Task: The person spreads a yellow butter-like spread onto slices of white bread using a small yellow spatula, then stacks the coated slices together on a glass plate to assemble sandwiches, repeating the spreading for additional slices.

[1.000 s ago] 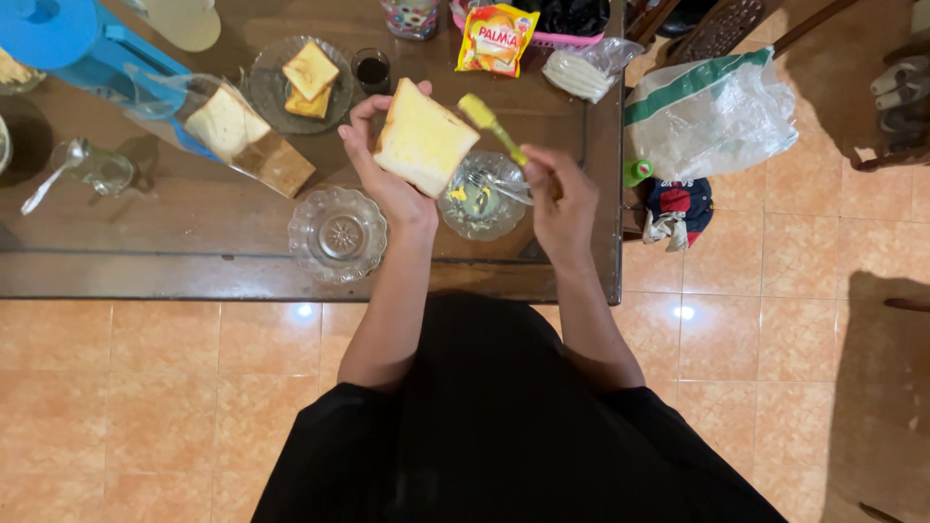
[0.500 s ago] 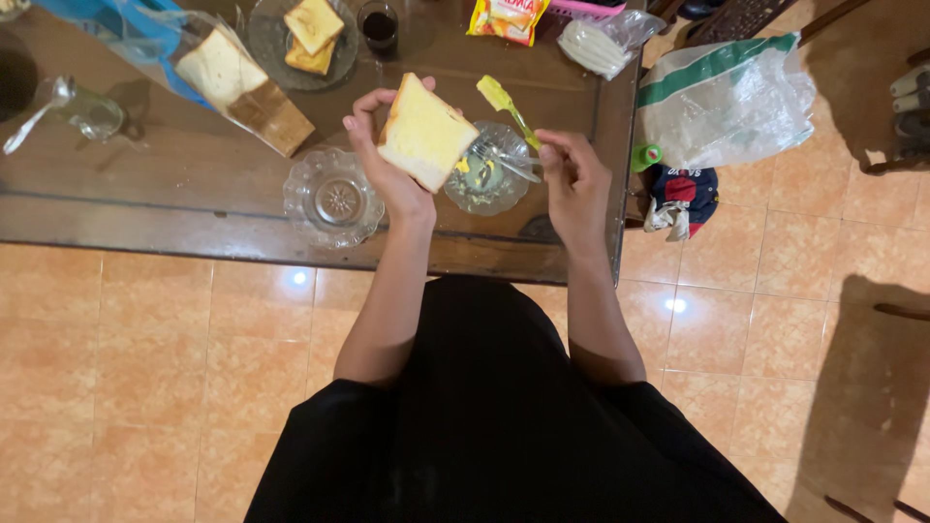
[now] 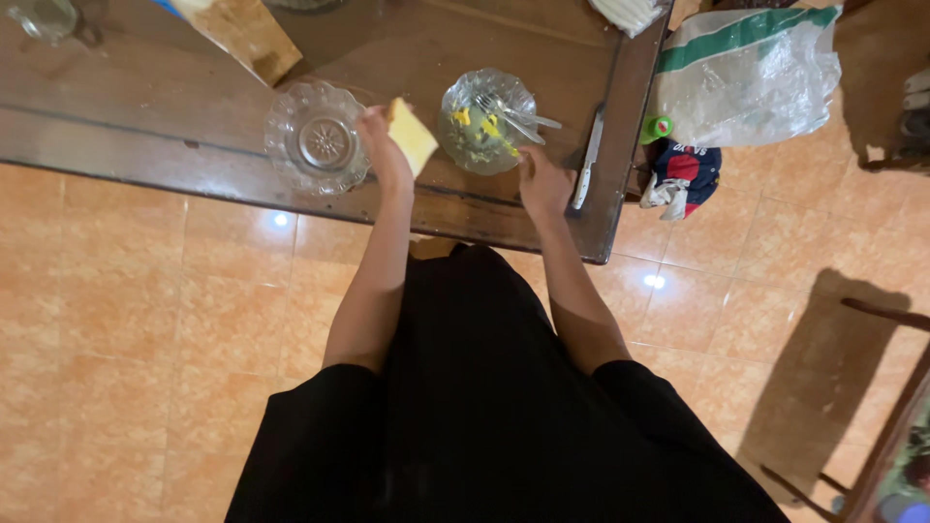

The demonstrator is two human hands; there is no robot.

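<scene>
My left hand [image 3: 380,145] is shut on a slice of white bread [image 3: 413,134] and holds it just above the wooden table [image 3: 145,107], between two glass dishes. My right hand [image 3: 542,182] lies at the near rim of the glass bowl [image 3: 465,97]. In that bowl are a fork [image 3: 513,114] and a yellow-green spreader [image 3: 496,131] smeared with yellow spread. The spreader's handle points at my right fingertips; whether they grip it is hidden.
An empty cut-glass dish [image 3: 317,138] stands left of the bread. A white knife [image 3: 588,160] lies near the table's right edge. A loaf in its bag [image 3: 247,34] is at the back. A white plastic sack [image 3: 746,68] and bundled cloth [image 3: 680,179] lie beside the table.
The view has tilted down and back. My left hand lowered the bread and turned it edge-on. My right hand brought the spreader down from the bread into the glass bowl.
</scene>
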